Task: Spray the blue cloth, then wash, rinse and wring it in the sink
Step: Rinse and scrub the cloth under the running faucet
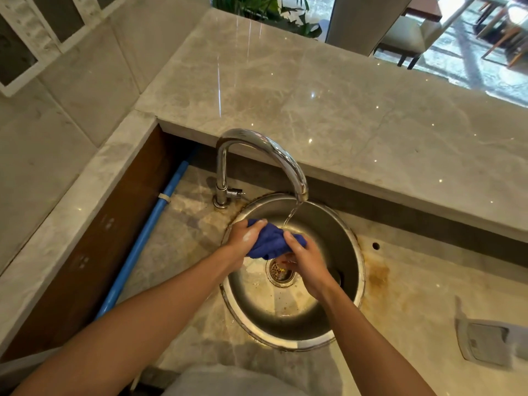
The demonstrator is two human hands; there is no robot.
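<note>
The blue cloth [270,240] is bunched up over the round steel sink [337,232], above the drain [281,271]. My left hand [246,238] grips its left end and has soap suds on the knuckles. My right hand [305,260] grips its right end. A thin stream of water [291,214] runs from the chrome tap [257,155] and lands on the cloth near my right thumb. No spray bottle is in view.
A raised marble ledge [328,110] runs behind the sink. A blue pipe [143,241] lies along the wall on the left. A grey rectangular fitting [485,342] sits on the stained counter at the right. Chairs and a plant show beyond the ledge.
</note>
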